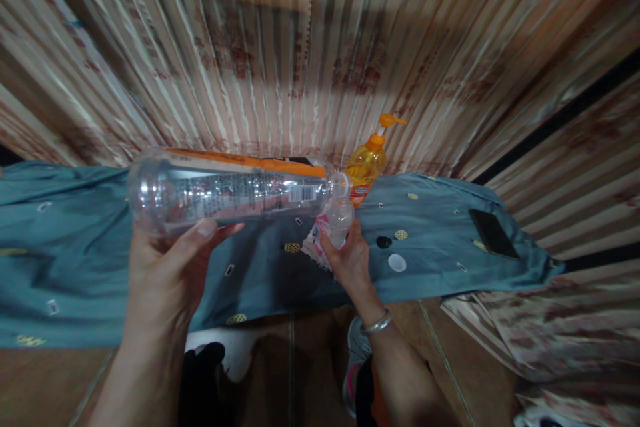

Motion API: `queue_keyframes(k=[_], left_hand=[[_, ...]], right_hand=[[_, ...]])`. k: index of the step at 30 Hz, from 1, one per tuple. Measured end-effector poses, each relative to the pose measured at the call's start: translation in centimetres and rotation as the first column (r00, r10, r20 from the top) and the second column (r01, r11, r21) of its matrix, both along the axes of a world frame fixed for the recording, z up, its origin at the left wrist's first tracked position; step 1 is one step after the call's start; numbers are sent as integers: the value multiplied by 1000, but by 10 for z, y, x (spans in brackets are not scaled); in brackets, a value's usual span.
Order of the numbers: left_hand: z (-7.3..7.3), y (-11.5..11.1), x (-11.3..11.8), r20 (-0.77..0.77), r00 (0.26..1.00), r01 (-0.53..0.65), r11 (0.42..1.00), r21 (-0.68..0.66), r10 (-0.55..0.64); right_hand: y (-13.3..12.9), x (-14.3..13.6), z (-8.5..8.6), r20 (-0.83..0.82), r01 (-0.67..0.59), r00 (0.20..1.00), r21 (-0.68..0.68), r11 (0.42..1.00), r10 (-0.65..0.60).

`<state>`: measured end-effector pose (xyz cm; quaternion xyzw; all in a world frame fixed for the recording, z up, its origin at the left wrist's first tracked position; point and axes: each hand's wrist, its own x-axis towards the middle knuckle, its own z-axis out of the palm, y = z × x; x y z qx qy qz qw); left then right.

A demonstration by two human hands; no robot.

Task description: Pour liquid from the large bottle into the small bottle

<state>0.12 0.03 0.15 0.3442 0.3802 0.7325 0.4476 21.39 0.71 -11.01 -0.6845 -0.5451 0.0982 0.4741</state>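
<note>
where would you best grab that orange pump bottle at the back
Grip the pump bottle around its amber body, just under the orange collar, coming from its right side. It stands upright, the nozzle juts right above the grip, and the big clear bottle in the left hand crowds its left.

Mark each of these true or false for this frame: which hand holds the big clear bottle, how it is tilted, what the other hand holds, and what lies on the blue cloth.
1. The left hand holds the large clear bottle. True.
2. That bottle stands upright. False: it lies almost level, mouth toward the right.
3. The right hand is empty. False: it grips a small clear bottle.
4. A dark phone lies on the blue cloth. True.
5. The pump bottle is green. False: yellow-orange.
</note>
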Motion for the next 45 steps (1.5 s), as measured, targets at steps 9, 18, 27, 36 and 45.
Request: queue_keyframes(k=[9, 18, 27, 36, 45], left_hand=[[0, 1, 1, -3, 1000, 4, 1000, 1, -4], [0, 0, 0, -2, 1000, 5, 1000, 12, -5], [-1, 1, 1, 7, 1000, -10, 1000, 3, 10], [1, 3, 1, 16, 1000, -19, 1000, -9, 19], [0, 2, 0, 0, 1000, -21, 1000, 0, 21]], right_hand=[[1, 1, -4, 15, 1, 1000, 8, 1000, -1], [1, 0, -1, 0, 3, 1000, -23, 1000, -3], [1, 1, -1, -8, -5, 1000, -7, 1000, 4], [1, 1, -3, 3, 6, 1000, -5, 1000, -6], [2, 1, -6, 30, 21, 999, 6, 1000, -22]])
